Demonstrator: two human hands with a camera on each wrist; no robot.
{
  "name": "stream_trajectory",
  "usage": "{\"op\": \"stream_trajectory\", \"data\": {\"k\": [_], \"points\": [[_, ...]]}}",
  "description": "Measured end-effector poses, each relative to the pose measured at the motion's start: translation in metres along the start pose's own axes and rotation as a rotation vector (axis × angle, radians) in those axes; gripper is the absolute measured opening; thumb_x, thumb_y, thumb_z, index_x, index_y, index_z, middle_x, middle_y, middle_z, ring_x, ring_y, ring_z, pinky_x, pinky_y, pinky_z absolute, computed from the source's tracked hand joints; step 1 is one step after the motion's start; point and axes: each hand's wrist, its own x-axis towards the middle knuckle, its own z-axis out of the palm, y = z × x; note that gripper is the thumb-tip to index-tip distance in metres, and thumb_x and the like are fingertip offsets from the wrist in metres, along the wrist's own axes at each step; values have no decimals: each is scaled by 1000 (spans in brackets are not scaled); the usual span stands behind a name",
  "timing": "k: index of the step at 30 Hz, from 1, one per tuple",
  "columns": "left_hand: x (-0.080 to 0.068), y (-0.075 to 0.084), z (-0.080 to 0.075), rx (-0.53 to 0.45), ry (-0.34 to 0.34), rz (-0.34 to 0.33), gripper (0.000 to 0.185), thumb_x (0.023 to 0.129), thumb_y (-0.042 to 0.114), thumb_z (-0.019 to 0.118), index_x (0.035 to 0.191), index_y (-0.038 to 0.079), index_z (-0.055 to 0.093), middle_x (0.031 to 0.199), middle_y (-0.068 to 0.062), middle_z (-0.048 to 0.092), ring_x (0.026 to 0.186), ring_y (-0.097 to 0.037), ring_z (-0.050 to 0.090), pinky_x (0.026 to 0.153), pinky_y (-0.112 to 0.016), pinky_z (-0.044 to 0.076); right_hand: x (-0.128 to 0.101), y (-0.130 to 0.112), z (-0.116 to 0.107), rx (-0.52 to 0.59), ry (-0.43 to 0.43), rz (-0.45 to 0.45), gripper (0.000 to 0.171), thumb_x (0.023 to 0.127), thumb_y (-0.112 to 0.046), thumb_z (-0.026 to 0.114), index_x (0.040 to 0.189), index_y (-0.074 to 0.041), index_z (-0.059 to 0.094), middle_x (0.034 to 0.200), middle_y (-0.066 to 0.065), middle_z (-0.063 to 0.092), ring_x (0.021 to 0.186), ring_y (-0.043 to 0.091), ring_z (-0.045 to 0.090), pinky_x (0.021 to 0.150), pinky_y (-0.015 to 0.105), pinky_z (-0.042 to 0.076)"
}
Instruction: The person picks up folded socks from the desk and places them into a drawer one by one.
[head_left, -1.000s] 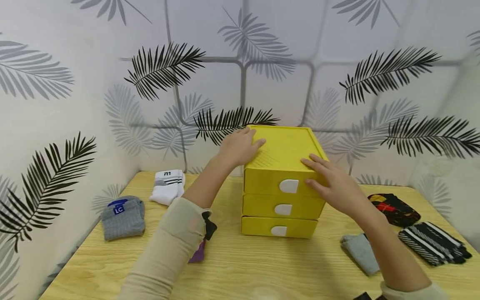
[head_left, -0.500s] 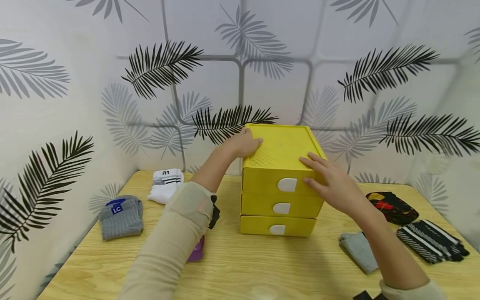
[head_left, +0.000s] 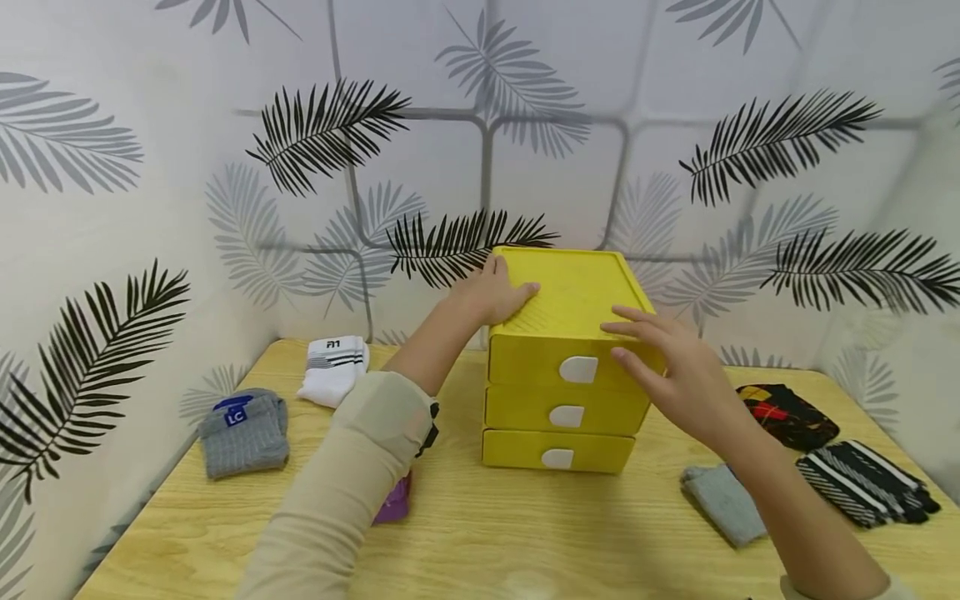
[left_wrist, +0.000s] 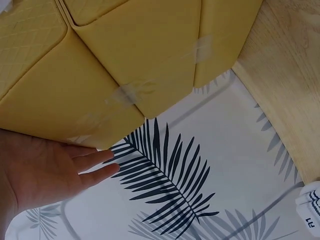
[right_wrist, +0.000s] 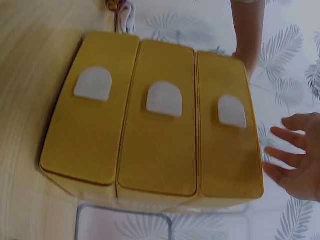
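Observation:
A yellow storage box with three stacked drawers (head_left: 562, 408) and white half-round handles stands on the table, its drawers pushed in. My left hand (head_left: 483, 293) rests at the top's left edge, thumb on the top surface; in the left wrist view its fingers (left_wrist: 95, 175) extend straight along the side. By the top's front right corner is my right hand (head_left: 678, 367), fingers spread. Seen from the right wrist, its fingertips (right_wrist: 270, 167) are close to the box edge; I cannot tell whether they touch.
White striped socks (head_left: 335, 371) and grey socks (head_left: 245, 433) with a blue label lie left. A purple item (head_left: 393, 502) is partly behind the left sleeve. At right lie a folded grey cloth (head_left: 722, 504), a black-and-white striped fabric (head_left: 862, 483) and a dark red-yellow patterned one (head_left: 787, 417).
My left hand has shifted slightly along the top's left edge, with its thumb now extended. The right hand's fingers have lifted and spread a little. The box stays in place.

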Motion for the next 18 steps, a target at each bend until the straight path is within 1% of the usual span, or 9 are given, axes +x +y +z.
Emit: {"op": "stream_trajectory", "data": {"k": [2, 4, 5, 8, 10, 12, 15, 17, 18], "points": [[-1, -1, 1, 1, 4, -4, 80, 94, 59, 24, 147, 4, -1, 153, -10, -1, 135, -29, 18, 105, -45, 20, -4, -7, 5, 189, -10, 5, 26, 93, -14, 56, 118, -8, 62, 124, 6, 56, 115, 25, 49, 93, 40, 40], [-1, 0, 1, -5, 8, -7, 80, 94, 59, 24, 147, 4, 0, 153, -10, -1, 134, -30, 21, 104, -45, 22, -7, -13, 11, 438, -85, 56, 27, 96, -14, 51, 118, -3, 61, 118, 8, 59, 108, 23, 55, 89, 33, 44], [-1, 0, 1, -10, 8, -9, 80, 94, 59, 25, 147, 5, 0, 153, -10, -1, 133, -30, 22, 104, -46, 22, -8, -14, 14, 577, -142, 109, 29, 97, -15, 49, 119, 1, 59, 116, 10, 60, 105, 23, 57, 88, 31, 45], [-2, 1, 0, -19, 4, -13, 80, 94, 59, 24, 148, 5, 0, 153, -10, -1, 133, -29, 22, 104, -46, 22, -9, -14, 25, 969, -336, 276, 39, 100, -18, 42, 122, 12, 50, 116, 19, 59, 106, 30, 56, 92, 36, 42], [-2, 1, 0, -25, 4, -14, 80, 94, 58, 24, 148, 5, 0, 153, -9, -1, 134, -29, 22, 104, -46, 23, -8, -10, 33, 1176, -450, 404, 43, 101, -21, 39, 125, 14, 45, 117, 21, 57, 108, 32, 55, 93, 39, 40], [-1, 0, 0, -33, 8, -10, 80, 94, 59, 24, 148, 5, 0, 153, -9, -1, 133, -29, 23, 104, -45, 24, -8, -5, 39, 1362, -533, 534, 49, 102, -25, 35, 131, 15, 36, 120, 21, 55, 112, 34, 51, 96, 40, 36], [0, -1, 0, -53, 8, -6, 80, 94, 59, 25, 148, 6, 0, 153, -9, -1, 133, -29, 23, 103, -45, 24, -7, 4, 45, 1624, -574, 693, 61, 101, -35, 32, 141, 9, 16, 124, 17, 52, 117, 31, 47, 101, 36, 31], [1, -1, 1, -61, 8, -5, 80, 94, 59, 25, 148, 6, 0, 153, -9, -2, 133, -29, 23, 103, -44, 24, -6, 8, 46, 1783, -557, 776, 67, 99, -41, 33, 142, 6, 10, 126, 17, 50, 119, 30, 45, 103, 34, 26], [0, -2, 2, -65, 8, -4, 80, 94, 59, 25, 148, 6, 0, 153, -9, -2, 133, -29, 22, 104, -44, 24, -5, 9, 45, 1844, -544, 807, 68, 98, -42, 35, 142, 5, 11, 126, 17, 50, 120, 29, 45, 104, 33, 25]]}}
